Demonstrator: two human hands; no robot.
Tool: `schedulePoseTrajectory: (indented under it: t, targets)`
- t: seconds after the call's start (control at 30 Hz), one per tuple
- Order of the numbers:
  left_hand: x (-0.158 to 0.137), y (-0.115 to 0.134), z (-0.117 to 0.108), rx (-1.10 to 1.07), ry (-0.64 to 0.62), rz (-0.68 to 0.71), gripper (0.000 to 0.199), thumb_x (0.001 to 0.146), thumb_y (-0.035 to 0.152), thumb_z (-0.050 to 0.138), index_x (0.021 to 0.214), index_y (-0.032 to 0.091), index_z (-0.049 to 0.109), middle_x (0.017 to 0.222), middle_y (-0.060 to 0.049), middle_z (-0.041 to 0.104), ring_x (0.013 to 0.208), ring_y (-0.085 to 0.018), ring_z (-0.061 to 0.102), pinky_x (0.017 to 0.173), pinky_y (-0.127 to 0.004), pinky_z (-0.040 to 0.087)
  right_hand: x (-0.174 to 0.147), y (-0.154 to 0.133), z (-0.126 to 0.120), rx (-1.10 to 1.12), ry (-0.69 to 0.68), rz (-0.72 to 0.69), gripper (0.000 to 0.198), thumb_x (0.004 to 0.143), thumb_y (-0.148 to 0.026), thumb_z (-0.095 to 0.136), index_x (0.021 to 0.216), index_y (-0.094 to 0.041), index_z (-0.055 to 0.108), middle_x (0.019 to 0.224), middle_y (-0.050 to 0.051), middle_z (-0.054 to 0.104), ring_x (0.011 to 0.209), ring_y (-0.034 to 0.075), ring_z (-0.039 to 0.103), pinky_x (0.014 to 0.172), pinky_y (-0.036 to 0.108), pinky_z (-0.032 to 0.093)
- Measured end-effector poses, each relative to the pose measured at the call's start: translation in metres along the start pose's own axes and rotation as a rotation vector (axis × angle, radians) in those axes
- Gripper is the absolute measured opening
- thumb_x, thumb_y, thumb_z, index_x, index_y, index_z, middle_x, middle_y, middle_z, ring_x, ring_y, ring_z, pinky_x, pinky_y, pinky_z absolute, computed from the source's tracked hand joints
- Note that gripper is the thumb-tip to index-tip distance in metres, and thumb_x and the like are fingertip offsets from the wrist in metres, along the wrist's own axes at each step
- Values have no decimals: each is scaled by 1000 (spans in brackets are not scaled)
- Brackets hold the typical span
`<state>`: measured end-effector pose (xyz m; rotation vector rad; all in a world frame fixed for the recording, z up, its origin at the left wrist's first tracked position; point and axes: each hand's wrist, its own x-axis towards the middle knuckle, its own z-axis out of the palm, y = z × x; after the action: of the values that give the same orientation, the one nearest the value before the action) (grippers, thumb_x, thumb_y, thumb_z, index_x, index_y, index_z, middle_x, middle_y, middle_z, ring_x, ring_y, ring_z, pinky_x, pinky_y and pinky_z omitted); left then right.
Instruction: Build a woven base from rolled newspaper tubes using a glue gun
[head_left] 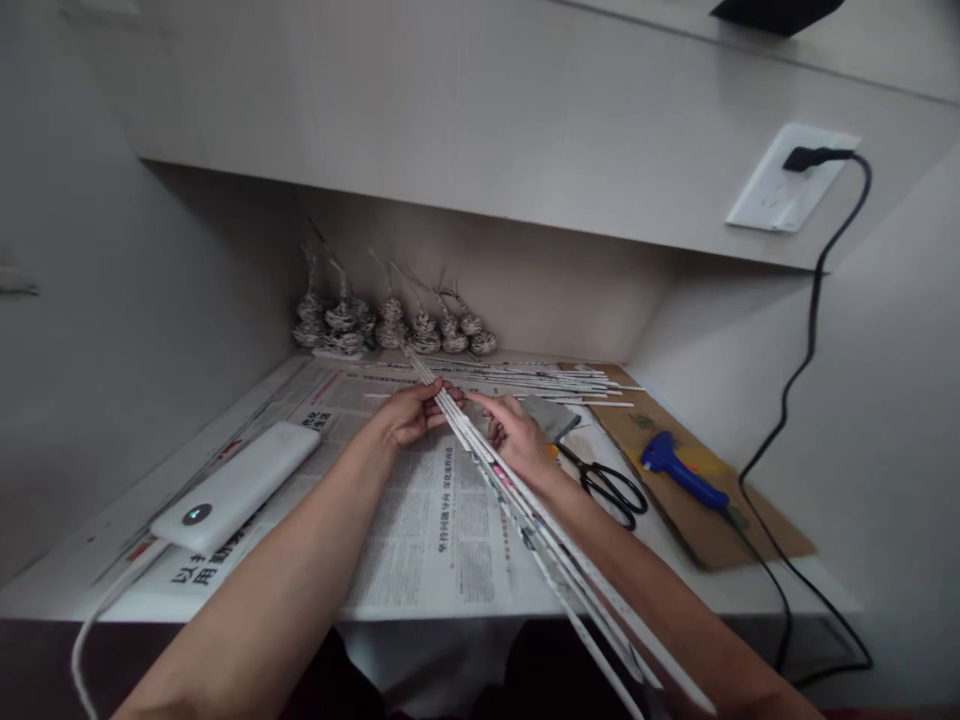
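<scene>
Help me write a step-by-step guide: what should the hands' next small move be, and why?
Probably close the right hand round the paper sticks to gather them: the left hand holds them near their far ends, while their near ends splay apart.

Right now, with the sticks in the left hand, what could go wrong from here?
The long thin white sticks in the left hand extend past the near edge of the newspaper-covered white table, so their overhanging ends might catch or bend. Their far tips point toward the brownish woven gourd shapes; a forward push could knock one. The blue plastic gun-shaped tool trails a dark cord over the edge, so a snag might drag it.
</scene>
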<state>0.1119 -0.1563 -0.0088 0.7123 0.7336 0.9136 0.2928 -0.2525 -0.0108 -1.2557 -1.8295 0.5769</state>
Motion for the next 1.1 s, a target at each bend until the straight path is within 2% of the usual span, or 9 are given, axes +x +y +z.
schedulePoseTrajectory:
  t: [0.07, 0.2, 0.37, 0.5, 0.57, 0.67, 0.77, 0.87, 1.1]
  targets:
    - [0, -1, 0, -8, 13, -9, 12, 87, 16, 52, 80, 13, 61, 77, -9, 70, 67, -17, 69, 61, -27, 58, -3, -6, 1, -50, -25, -72, 50, 75, -35, 69, 123, -32, 59, 112, 5, 50, 89, 18, 55, 88, 33, 46]
    - [-2, -3, 1, 29, -4, -3, 9, 85, 17, 55, 80, 13, 62, 77, -9, 70, 68, -19, 69, 61, -30, 59, -8, -13, 5, 1, -86, -154, 25, 82, -35, 61, 103, -28, 71, 110, 6, 55, 100, 20, 56, 94, 33, 44]
    - [-4, -4, 2, 106, -59, 9, 8, 83, 19, 59, 83, 12, 62, 77, -11, 70, 69, -20, 69, 61, -32, 58, -8, -15, 8, 15, -72, -145, 21, 80, -36, 64, 97, -27, 72, 106, 6, 62, 99, 21, 59, 94, 33, 44]
    - [-6, -10, 8, 203, -144, 33, 10, 80, 23, 62, 82, 13, 64, 78, -10, 71, 62, -20, 68, 53, -30, 56, -5, -11, 10, 4, 4, -100, 19, 78, -40, 65, 88, -25, 72, 95, 7, 67, 95, 24, 60, 94, 39, 43]
    - [-6, -16, 12, 238, -166, 65, 10, 78, 23, 65, 80, 14, 65, 75, -8, 70, 57, -18, 67, 49, -27, 53, -3, -9, 12, 1, 17, -61, 19, 77, -42, 66, 83, -24, 71, 90, 6, 69, 91, 24, 61, 89, 38, 45]
    - [-7, -25, 19, 235, -213, 98, 12, 74, 24, 68, 82, 14, 66, 74, -8, 70, 57, -15, 65, 52, -23, 51, -2, -4, 16, -15, 18, 9, 23, 78, -45, 63, 78, -22, 68, 80, 5, 67, 79, 22, 61, 76, 31, 46]
    - [-10, -29, 25, 210, -208, 122, 17, 73, 26, 70, 83, 13, 66, 73, -7, 70, 56, -13, 63, 50, -20, 49, -3, -2, 17, -61, 89, 59, 28, 82, -48, 57, 81, -21, 64, 79, 4, 64, 74, 19, 58, 70, 29, 44]
    - [-12, -30, 29, 202, -197, 124, 19, 71, 29, 71, 83, 15, 66, 73, -5, 69, 55, -11, 61, 49, -19, 48, -3, -3, 17, -120, 165, 75, 28, 82, -49, 55, 84, -22, 59, 84, 6, 63, 77, 20, 56, 72, 30, 43]
    - [-14, -35, 34, 184, -186, 150, 28, 67, 35, 75, 84, 14, 65, 75, -5, 68, 58, -13, 61, 52, -22, 48, -4, 3, 22, -260, 184, 82, 28, 86, -43, 51, 101, -19, 49, 100, 13, 59, 95, 26, 55, 82, 35, 41]
